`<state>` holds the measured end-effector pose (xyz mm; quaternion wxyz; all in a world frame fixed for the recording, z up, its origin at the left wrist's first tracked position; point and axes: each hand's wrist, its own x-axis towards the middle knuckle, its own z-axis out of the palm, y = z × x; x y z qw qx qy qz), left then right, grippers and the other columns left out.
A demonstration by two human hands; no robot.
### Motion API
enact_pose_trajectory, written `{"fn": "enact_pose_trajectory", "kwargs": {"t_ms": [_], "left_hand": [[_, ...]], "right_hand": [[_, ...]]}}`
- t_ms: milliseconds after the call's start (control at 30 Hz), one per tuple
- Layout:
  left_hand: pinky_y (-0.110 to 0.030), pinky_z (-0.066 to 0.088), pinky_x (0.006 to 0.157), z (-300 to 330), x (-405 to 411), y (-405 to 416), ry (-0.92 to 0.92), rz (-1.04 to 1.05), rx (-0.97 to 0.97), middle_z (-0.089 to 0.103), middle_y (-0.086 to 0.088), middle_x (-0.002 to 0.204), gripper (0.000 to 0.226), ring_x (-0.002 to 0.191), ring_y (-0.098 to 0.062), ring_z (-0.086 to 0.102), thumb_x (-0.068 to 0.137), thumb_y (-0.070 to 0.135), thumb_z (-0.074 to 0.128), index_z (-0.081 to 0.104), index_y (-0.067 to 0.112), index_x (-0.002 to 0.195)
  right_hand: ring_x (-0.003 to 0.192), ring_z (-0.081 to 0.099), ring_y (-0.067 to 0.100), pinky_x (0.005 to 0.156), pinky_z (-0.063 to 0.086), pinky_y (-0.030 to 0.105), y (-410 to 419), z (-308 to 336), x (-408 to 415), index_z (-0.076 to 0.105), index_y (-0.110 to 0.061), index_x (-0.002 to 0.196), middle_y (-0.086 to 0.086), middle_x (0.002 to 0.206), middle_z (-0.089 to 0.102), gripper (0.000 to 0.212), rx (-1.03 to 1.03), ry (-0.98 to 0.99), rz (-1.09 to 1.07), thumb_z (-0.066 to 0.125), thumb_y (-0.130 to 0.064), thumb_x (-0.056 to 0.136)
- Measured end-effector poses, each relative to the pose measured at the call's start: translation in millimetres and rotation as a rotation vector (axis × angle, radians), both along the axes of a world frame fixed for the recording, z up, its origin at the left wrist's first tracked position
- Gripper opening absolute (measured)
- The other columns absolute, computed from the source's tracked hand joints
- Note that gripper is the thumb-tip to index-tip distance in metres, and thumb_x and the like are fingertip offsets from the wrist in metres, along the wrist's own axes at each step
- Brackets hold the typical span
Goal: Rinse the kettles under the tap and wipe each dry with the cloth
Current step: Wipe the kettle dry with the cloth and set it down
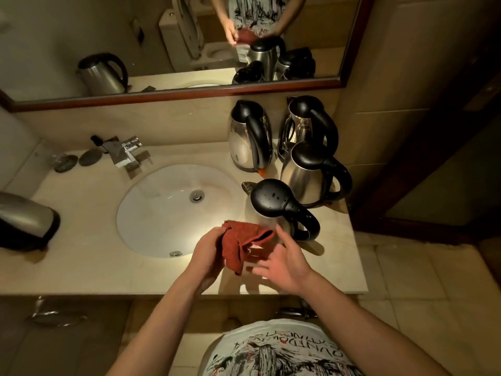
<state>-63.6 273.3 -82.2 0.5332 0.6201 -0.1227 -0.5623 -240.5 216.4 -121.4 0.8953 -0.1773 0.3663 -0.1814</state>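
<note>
Sink (151,234): the landmark, tap off.
Wet kettle (273,204): just right of the sink, droplets on lid — parked for drying.
Cloth (244,241): over the sink's right rim.
Left hand (208,256): fingers curled, gripping cloth.
Right hand (282,261): fingers spread, touching the cloth — probably unfolding it.

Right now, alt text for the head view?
Left hand grips a red cloth and the open right hand touches it, just before a wet-lidded kettle beside the sink. Three more kettles stand behind it on the counter.

Four kettles (282,210) right of sink (151,213); tap (126,153) behind (fifth kettle (24,221) far left).
</note>
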Motion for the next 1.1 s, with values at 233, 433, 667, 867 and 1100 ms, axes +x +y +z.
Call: {"fn": "enact_pose_trajectory", "kwargs": {"t_ms": [233,433,667,867,1100], "left_hand": [[-0.036,0.053,0.066,-21,0,25,-0.151,-0.090,0.165,0.073,-0.019,0.087,0.009,0.072,-0.026,0.068,0.094,0.008,0.066,0.066,0.001,0.099],[-0.038,0.056,0.081,-29,-4,39,0.009,-0.155,0.108,0.073,-0.023,0.107,0.026,0.096,-0.032,0.070,0.088,0.014,0.069,0.073,-0.002,0.108],[-0.042,0.059,0.080,-25,-9,32,-0.476,-0.010,0.083,0.076,-0.006,0.083,0.007,0.088,-0.029,0.072,0.085,0.016,0.079,0.073,0.012,0.087],[-0.036,0.060,0.082,-20,-12,41,-0.561,-0.071,-0.048,0.077,0.000,0.090,0.043,0.091,-0.015,0.073,0.085,0.005,0.077,0.065,0.027,0.120],[-0.012,0.051,0.077,-15,-11,48,-0.757,-0.179,-0.052,0.074,0.015,0.088,0.025,0.090,0.003,0.066,0.084,0.011,0.079,0.073,0.036,0.088]], "right_hand": [[0.107,0.071,0.025,0.096,0.058,0.044,2,-11,14,0.068,-0.004,0.121,0.016,0.112,0.075,0.027,-0.149,0.211,0.087,0.068,-0.015,0.097],[0.115,0.069,0.027,0.100,0.058,0.045,0,-18,21,0.063,-0.006,0.126,0.018,0.123,0.071,0.031,-0.209,0.340,0.038,0.070,-0.014,0.097],[0.103,0.072,0.020,0.095,0.061,0.045,3,-6,20,0.059,-0.014,0.129,0.006,0.115,0.072,0.037,-0.430,0.482,0.108,0.068,-0.033,0.099],[0.109,0.070,0.014,0.104,0.054,0.042,14,-7,10,0.042,-0.035,0.141,-0.006,0.117,0.071,0.089,-0.640,0.483,0.280,0.091,-0.040,0.068],[0.094,0.060,0.010,0.074,0.058,0.030,12,8,6,0.078,-0.023,0.099,-0.012,0.101,0.057,0.017,-1.097,0.724,0.325,0.082,-0.033,0.086]]}}
